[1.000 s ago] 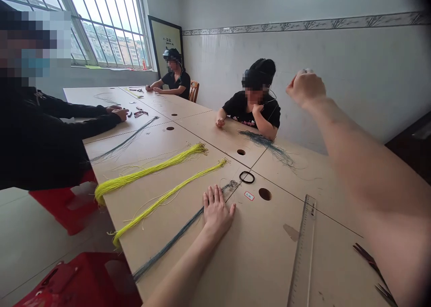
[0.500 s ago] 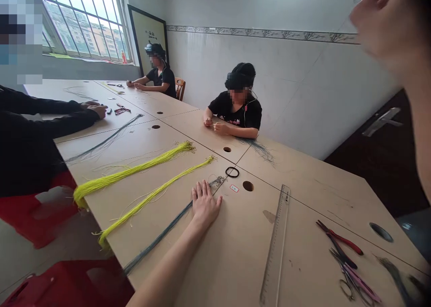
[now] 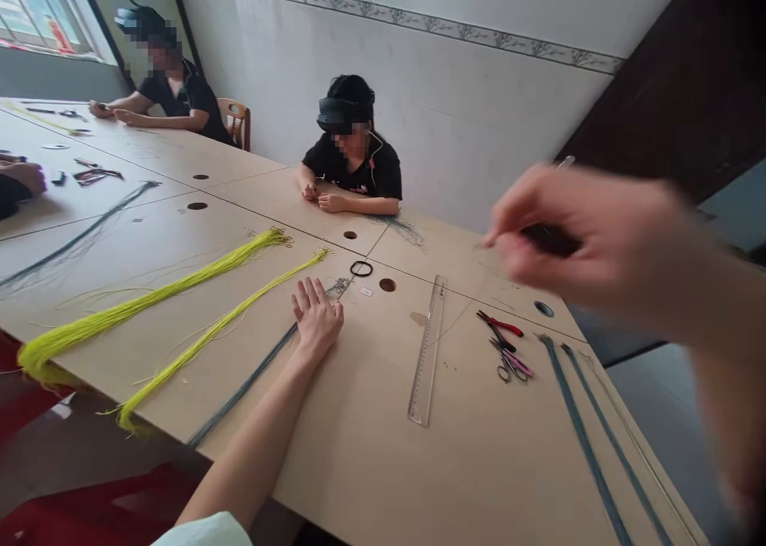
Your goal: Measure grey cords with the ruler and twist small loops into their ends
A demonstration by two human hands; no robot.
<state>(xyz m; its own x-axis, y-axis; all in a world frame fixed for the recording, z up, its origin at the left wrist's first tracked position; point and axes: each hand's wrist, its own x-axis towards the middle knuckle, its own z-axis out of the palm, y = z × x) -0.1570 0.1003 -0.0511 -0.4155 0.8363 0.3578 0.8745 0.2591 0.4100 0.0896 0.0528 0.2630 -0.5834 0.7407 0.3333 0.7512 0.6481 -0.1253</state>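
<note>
Blue-grey strands (image 3: 245, 386) near illegible label (image 3: 367, 292).

Blue-grey strands (image 3: 251, 381) matt; ruler (image 3: 428, 350) smooth, clear plastic.

Looked like a handcraft workroom: had a broad desk (image 3: 359, 458) with round holes (image 3: 387, 285), spread with cord bundles (image 3: 243, 388), pliers (image 3: 507, 328), scissors (image 3: 518, 362) and a clear ruler (image 3: 427, 353), and co-workers (image 3: 356, 159) seated along it.
</note>
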